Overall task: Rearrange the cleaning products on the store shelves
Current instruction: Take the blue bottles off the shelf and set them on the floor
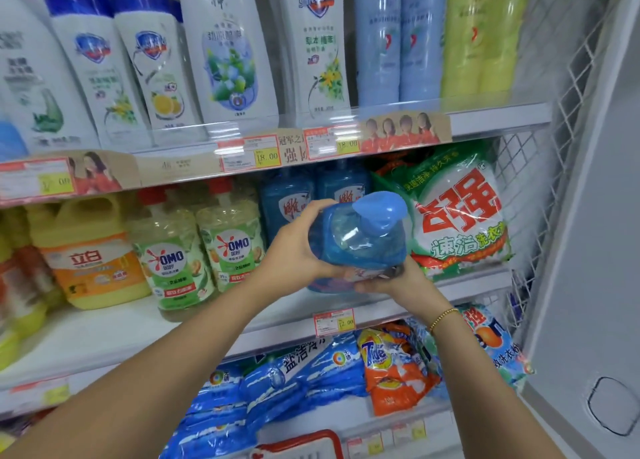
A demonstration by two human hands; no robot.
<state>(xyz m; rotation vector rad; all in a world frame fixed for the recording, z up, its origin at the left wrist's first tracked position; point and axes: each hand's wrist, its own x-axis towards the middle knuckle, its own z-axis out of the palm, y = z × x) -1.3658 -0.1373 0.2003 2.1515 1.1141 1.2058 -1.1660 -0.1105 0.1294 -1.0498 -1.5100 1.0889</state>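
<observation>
So, we've got the blue pump bottle (360,240) held up and tilted toward us, just above the front edge of the middle shelf (138,323), near its right end. Our left grip (298,247) wraps its left side, our right grip (398,282) curls under the base. Behind it stand two matching blue bottles (287,199), with the green detergent bag (460,216) just beside them on the right.

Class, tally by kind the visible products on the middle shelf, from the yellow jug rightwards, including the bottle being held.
Yellow jug: 1
OMO bottles: 2
Blue pump bottles: 3, one held
Detergent bag: 1
Total: 7
</observation>
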